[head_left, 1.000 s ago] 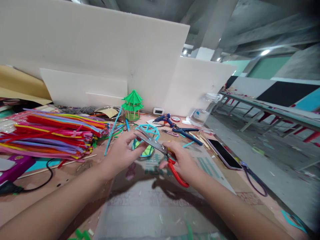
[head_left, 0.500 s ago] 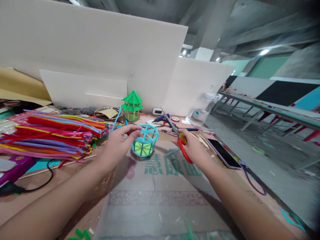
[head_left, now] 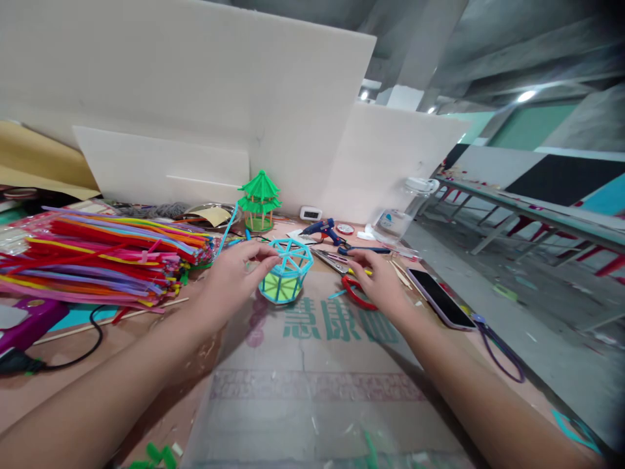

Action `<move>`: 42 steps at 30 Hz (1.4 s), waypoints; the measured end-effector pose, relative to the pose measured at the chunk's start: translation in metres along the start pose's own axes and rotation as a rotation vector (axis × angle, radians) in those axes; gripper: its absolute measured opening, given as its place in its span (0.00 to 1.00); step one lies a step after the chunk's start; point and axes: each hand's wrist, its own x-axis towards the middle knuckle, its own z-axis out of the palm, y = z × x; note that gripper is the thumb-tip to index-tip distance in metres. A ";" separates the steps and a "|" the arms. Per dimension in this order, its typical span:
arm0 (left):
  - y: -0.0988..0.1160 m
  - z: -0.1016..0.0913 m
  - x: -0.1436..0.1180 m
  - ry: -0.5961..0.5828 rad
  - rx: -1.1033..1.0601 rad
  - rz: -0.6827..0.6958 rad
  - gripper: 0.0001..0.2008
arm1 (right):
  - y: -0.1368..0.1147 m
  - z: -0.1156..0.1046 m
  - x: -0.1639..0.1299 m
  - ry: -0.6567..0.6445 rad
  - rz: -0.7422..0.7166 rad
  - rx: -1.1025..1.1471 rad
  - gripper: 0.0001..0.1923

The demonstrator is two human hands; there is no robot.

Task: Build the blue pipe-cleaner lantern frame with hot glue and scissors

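My left hand (head_left: pixel 247 267) pinches the rim of a small eight-sided blue frame (head_left: pixel 287 255), its spoked top facing up and a yellow-green base inside. The frame sits over the plastic-covered board in front of me. To the right, scissors (head_left: pixel 359 293) with red and yellow handles lie on the worktop, blades pointing away to the left. My right hand (head_left: pixel 378 277) hovers just over their handles, fingers curved and apart, partly hiding them. A short blue strip (head_left: pixel 336 294) lies left of the red handle.
Bundled pipe cleaners (head_left: pixel 107 254) fill the left side. Behind the frame stand a green-roofed pavilion model (head_left: pixel 261 202) and a glue gun (head_left: pixel 322 229). A phone (head_left: pixel 439 298) and a plastic jug (head_left: pixel 400 212) are at the right edge. White boards (head_left: pixel 293 124) rise at the back.
The scissors, held raised in my right hand before, now lie on the worktop, and my right fingers have loosened from them. My left hand keeps its pinch on the blue frame.
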 end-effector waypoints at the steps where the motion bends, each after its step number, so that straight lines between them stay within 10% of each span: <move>1: 0.000 0.001 -0.001 -0.005 0.025 0.023 0.09 | -0.013 -0.003 0.000 0.019 -0.032 0.047 0.15; 11: -0.003 0.004 -0.006 0.004 0.385 0.289 0.08 | -0.103 0.001 0.019 0.105 -0.719 0.165 0.09; 42: -0.015 0.000 0.001 -0.151 0.347 0.272 0.08 | -0.082 0.014 0.021 -0.053 -0.459 0.433 0.05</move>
